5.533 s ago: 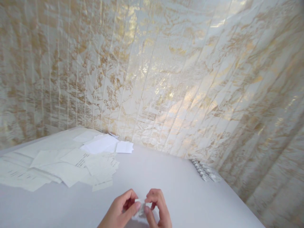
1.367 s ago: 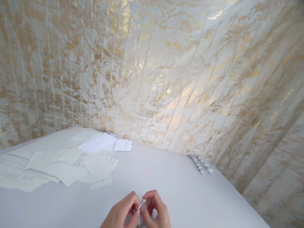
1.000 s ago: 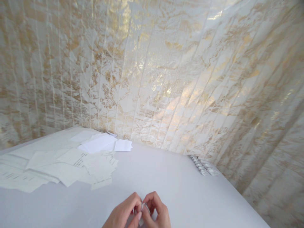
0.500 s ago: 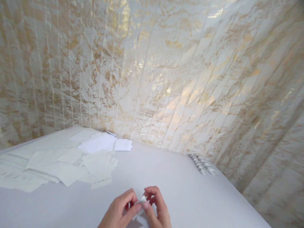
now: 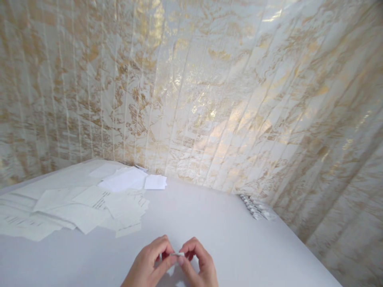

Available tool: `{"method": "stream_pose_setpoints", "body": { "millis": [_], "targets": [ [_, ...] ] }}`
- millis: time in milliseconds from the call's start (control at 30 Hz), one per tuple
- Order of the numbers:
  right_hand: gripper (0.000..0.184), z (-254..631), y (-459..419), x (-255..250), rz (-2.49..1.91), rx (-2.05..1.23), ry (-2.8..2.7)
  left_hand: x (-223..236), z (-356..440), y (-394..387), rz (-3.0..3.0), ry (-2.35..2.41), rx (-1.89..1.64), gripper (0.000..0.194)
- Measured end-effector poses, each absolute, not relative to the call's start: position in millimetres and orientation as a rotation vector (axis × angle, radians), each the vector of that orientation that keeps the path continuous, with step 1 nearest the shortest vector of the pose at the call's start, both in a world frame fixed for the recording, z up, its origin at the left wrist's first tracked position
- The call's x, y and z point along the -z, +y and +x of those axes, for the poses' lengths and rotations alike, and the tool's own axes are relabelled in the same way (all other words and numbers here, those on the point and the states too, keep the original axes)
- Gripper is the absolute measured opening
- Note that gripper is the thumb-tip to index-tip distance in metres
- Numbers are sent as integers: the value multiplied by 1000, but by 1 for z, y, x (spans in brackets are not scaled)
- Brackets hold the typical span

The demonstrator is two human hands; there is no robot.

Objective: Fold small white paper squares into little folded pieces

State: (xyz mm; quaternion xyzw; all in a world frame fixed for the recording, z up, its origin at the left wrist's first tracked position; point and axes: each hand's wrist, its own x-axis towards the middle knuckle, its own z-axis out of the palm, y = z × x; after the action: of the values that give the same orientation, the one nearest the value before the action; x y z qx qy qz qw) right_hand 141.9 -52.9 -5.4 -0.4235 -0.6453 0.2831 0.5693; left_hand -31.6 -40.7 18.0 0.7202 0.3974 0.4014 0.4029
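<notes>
Across the background, a gold-and-white curtain (image 5: pixel 191 91) is hanging; on a white table (image 5: pixel 224 239), work is apparently running midway. Overlapping papers (image 5: pixel 77 213), L, are lying untouched; silvery-white pieces (image 5: pixel 251 208), far R, are sitting in rows, poss. done (too blurred to confirm). Low centre, the left hand (image 5: pixel 148 259) and right hand (image 5: pixel 205 264) are both pinching a tiny white piece (image 5: pixel 177 254) betw. thumbs and fingertips; it's resting between them, not set down, so prob. that one is left. Counts, largest to smallest: 1 curtain, 1 table, several papers (overlaps are hiding the exact no.), 2 hands, silvery-white pieces uncountable, 1 pinched piece.
</notes>
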Motion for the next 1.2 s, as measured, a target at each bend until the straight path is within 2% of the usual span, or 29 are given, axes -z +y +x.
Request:
{"method": "stream_pose_setpoints", "body": {
  "millis": [367,500,833,1067,1200],
  "targets": [
    [52,142,-52,4,-1014,-820,-1367,-21,-31,-40,1866,949,-1070,35],
    [53,142,-51,7,-1026,-908,-1331,-17,-32,-41,1789,972,-1022,34],
    [47,141,-57,1,-1113,-832,-1409,-27,-32,-49,1753,1004,-968,37],
    [56,142,-55,4,-1118,-882,-1356,-26,-30,-46,1686,1012,-896,31],
    [55,138,-53,9,-1077,-945,-1314,-17,-32,-39,1632,992,-897,44]
  ]
}}
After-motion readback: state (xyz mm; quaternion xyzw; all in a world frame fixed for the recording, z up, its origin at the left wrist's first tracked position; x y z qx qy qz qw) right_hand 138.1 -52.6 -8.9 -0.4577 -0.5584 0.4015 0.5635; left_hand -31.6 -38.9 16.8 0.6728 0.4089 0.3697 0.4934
